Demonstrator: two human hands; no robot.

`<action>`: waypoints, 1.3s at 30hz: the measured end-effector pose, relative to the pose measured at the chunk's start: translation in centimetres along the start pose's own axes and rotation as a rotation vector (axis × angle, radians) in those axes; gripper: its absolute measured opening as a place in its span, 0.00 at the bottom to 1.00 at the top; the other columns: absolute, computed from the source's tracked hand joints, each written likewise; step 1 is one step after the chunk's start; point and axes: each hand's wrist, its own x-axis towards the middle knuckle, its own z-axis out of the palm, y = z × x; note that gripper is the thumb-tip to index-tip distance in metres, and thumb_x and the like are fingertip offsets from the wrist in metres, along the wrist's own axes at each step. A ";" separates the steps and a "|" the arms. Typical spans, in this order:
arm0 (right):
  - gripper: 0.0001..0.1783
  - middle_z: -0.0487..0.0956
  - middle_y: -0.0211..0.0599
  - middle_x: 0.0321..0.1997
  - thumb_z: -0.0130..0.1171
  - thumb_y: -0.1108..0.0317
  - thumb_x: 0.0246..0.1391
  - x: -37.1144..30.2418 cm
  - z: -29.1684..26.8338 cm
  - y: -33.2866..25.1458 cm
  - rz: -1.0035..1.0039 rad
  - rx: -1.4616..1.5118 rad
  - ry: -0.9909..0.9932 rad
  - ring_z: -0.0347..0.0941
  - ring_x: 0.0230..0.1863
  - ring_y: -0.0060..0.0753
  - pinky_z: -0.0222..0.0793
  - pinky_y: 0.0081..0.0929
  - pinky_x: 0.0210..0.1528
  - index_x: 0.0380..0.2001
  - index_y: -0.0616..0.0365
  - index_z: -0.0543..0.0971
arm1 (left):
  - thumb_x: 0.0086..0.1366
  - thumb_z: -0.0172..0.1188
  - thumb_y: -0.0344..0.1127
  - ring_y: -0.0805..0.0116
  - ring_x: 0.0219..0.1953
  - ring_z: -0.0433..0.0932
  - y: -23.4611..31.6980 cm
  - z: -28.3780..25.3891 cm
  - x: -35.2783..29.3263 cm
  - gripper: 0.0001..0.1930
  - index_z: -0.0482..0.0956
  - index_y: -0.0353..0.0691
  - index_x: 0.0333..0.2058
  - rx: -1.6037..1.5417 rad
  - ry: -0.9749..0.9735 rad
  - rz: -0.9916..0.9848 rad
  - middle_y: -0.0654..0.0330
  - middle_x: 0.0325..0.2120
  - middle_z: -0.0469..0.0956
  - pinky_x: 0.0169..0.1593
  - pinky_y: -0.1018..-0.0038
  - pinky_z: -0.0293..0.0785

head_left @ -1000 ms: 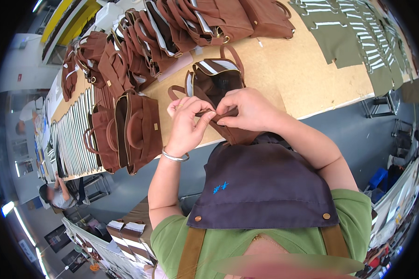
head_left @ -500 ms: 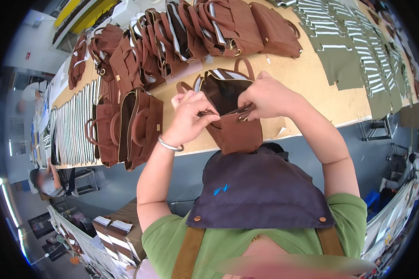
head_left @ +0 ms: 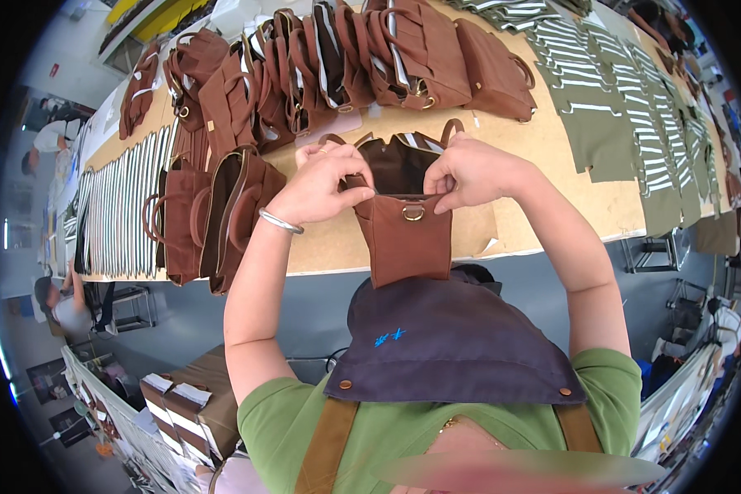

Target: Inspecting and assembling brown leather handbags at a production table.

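Observation:
A reddish-brown handbag (head_left: 408, 243) stands at the near table edge with one narrow side towards me. Its mouth gapes and shows a dark lining; a gold-coloured D-ring (head_left: 413, 213) sits just below the rim on that side. My left hand (head_left: 328, 183), a silver bangle at the wrist, pinches the rim at the left corner. At the right corner my right hand (head_left: 468, 173) grips the rim between thumb and fingers. Both handles rise behind my hands, and parts of the far side are hidden by them.
Several similar brown bags (head_left: 329, 70) line the far side of the table (head_left: 535, 198). More bags (head_left: 222, 210) stand to the left, beside a row of upright pale-edged panels (head_left: 123, 218). Olive pieces with white strips (head_left: 601, 90) lie at the right. Other people work at the far left and right.
The bag has turned so its narrow side and D-ring face me more squarely. My hands have spread apart along the rim, stretching it out straighter.

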 end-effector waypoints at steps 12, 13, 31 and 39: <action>0.07 0.80 0.35 0.21 0.67 0.71 0.43 -0.1 -0.8 -1.4 -0.076 -0.054 0.023 0.78 0.25 0.31 0.72 0.25 0.32 0.29 0.57 0.83 | 0.54 0.65 0.33 0.69 0.39 0.74 4.3 1.0 -0.1 0.09 0.75 0.48 0.32 0.082 -0.026 0.049 0.70 0.26 0.75 0.58 0.57 0.49; 0.07 0.80 0.35 0.21 0.67 0.71 0.43 0.0 -0.6 -1.3 -0.076 -0.057 0.022 0.78 0.25 0.31 0.72 0.25 0.32 0.29 0.57 0.83 | 0.54 0.65 0.33 0.68 0.38 0.73 4.0 1.4 0.0 0.08 0.75 0.48 0.32 0.078 -0.012 0.055 0.69 0.26 0.75 0.57 0.57 0.50; 0.09 0.81 0.36 0.27 0.64 0.66 0.49 -0.6 0.5 0.7 -0.130 0.127 0.091 0.78 0.30 0.32 0.70 0.29 0.38 0.34 0.56 0.84 | 0.60 0.61 0.33 0.68 0.37 0.72 4.2 2.0 0.2 0.04 0.74 0.46 0.31 0.027 0.071 0.071 0.68 0.23 0.74 0.57 0.60 0.49; 0.06 0.80 0.33 0.25 0.65 0.67 0.50 -0.8 0.7 0.5 -0.092 0.162 0.107 0.75 0.27 0.33 0.65 0.30 0.38 0.32 0.55 0.84 | 0.60 0.62 0.34 0.69 0.37 0.73 4.0 2.2 0.2 0.05 0.75 0.46 0.31 0.060 0.089 0.050 0.69 0.23 0.75 0.57 0.58 0.49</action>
